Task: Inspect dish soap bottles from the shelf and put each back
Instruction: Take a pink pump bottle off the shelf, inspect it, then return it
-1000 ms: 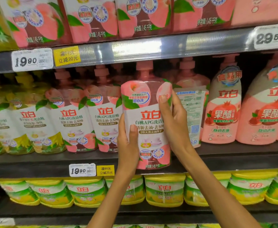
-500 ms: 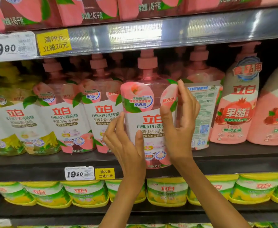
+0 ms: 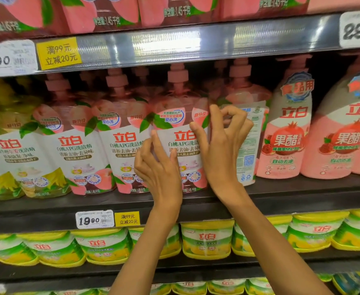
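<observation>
Setting: supermarket shelving is seen, with a dark middle shelf (image 3: pixel 302 188) carrying rows of dish soap and price tags clipped along its front rail.
Step in hand: the put-back is judged to be at its end; the peach bottle (image 3: pixel 174 133) stands upright on the middle shelf, in line with its neighbours.
Left hand: the left hand (image 3: pixel 159 169) is laid against the bottle's lower left front, its fingers loosely bent and closed round nothing.
Right hand: the right hand (image 3: pixel 219 145) is set at the bottle's right edge, thumb on the label and fingers curled beside it; a firm grip cannot be told, and the hold appears loosened.
Next move: both hands would need to be drawn clear without tipping the bottle, and another bottle chosen for inspection.
Peach bottles: three are counted label-forward in the front row, the handled one included, and a fourth, the turned bottle (image 3: pixel 249 145), shows its back label just beside the right hand; pump tops behind are too blurred to count.
Pomegranate bottles: two are seen whole at right, with a sliver of a third at the frame edge.
Lemon bottles: about two are counted at far left, blurred.
Yellow tubs: roughly eight are counted on the shelf below.
</observation>
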### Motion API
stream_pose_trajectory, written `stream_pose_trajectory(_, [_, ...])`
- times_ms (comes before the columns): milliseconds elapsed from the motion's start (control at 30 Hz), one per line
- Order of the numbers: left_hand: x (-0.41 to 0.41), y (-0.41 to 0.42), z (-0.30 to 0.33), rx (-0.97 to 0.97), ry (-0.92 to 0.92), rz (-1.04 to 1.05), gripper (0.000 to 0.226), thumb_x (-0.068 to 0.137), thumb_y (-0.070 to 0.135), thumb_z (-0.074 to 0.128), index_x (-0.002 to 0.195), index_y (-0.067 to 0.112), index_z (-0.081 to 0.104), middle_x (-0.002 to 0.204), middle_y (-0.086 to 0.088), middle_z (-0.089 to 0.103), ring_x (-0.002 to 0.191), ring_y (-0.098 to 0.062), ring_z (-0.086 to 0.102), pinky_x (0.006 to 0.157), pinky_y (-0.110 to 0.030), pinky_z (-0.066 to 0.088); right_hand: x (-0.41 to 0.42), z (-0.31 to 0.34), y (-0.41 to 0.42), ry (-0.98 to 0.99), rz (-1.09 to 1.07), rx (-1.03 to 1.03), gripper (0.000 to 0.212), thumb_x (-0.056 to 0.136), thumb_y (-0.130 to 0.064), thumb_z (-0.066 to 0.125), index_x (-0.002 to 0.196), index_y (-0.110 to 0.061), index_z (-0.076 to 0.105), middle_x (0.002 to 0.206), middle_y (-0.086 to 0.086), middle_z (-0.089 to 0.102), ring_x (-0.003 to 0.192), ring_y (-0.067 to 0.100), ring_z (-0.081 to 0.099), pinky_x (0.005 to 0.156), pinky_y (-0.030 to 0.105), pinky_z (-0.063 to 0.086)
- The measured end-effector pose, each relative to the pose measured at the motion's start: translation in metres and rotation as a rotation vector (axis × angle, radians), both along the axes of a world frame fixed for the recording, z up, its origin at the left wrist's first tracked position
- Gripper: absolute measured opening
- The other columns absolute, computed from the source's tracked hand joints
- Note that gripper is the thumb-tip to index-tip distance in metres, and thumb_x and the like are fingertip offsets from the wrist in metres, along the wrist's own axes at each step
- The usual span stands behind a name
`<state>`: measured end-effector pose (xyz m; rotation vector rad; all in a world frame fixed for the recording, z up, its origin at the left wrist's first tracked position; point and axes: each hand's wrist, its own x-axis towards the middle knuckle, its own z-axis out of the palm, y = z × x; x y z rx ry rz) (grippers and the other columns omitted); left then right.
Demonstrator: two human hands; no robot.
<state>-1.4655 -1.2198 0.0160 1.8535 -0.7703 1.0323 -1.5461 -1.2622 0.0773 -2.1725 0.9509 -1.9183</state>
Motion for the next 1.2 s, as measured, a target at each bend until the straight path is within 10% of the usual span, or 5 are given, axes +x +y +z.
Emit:
stream_pose_trajectory(233, [-0.031, 0.009, -0.009, -0.019, -0.108, -0.216, 0.068, 0.072, -0.018, 0.063, 0.131, 0.004, 0.038, 0.129, -0.010, 0.031, 0.115, -0.029, 0.032, 0.102, -0.037, 0.027, -0.046, 0.030, -0.037, -0.075, -0.140, 0.030, 0.055, 0.087, -0.052, 0.057, 0.100, 0.002, 0.059, 0.112, 0.027, 0.054, 0.115, 0.042, 0.042, 0.097, 0.041, 0.028])
stream_pose_trajectory(333, [-0.058, 0.008, -0.015, 0.033, -0.099, -0.414, 0.048, 0.080, -0.007, 0.059, 0.127, 0.000, 0.049, 0.129, -0.013, 0.044, 0.116, -0.026, 0.039, 0.102, -0.035, 0.036, -0.062, 0.044, -0.061, 0.163, -0.132, 0.162, 0.063, 0.083, -0.066, 0.053, 0.059, -0.009, 0.038, 0.071, 0.018, 0.053, 0.089, 0.039, 0.055, 0.088, 0.043, 0.028])
stream_pose_trajectory(500, [-0.083, 0.003, -0.015, 0.135, 0.056, -0.549, 0.056, 0.081, -0.004, 0.066, 0.133, -0.004, 0.046, 0.136, -0.019, 0.050, 0.126, -0.033, 0.047, 0.104, -0.050, 0.041, -0.071, 0.045, -0.066, 0.252, -0.079, 0.090, 0.068, 0.072, -0.070, 0.062, 0.054, -0.013, 0.028, 0.055, 0.003, 0.036, 0.071, 0.027, 0.042, 0.070, 0.038, 0.026])
stream_pose_trajectory(933, [-0.082, 0.002, 0.002, -0.106, 0.404, -0.831, 0.066, 0.087, 0.013, 0.067, 0.143, 0.013, 0.032, 0.130, 0.010, 0.036, 0.112, 0.023, 0.035, 0.091, 0.005, 0.029, -0.104, 0.035, -0.060, -0.059, 0.595, 0.308, 0.081, 0.062, -0.046, 0.083, 0.129, -0.021, 0.045, 0.129, -0.003, 0.053, 0.114, -0.003, 0.051, 0.088, 0.006, 0.040])
stream_pose_trajectory(1200, [-0.082, 0.006, 0.001, -0.004, 0.371, -0.800, 0.058, 0.093, 0.017, 0.058, 0.145, 0.017, 0.033, 0.142, 0.004, 0.034, 0.132, -0.001, 0.026, 0.109, -0.009, 0.020, -0.093, 0.039, -0.059, -0.161, 0.619, 0.357, 0.069, 0.062, -0.051, 0.078, 0.117, -0.020, 0.051, 0.112, -0.013, 0.056, 0.098, -0.013, 0.055, 0.083, 0.007, 0.043])
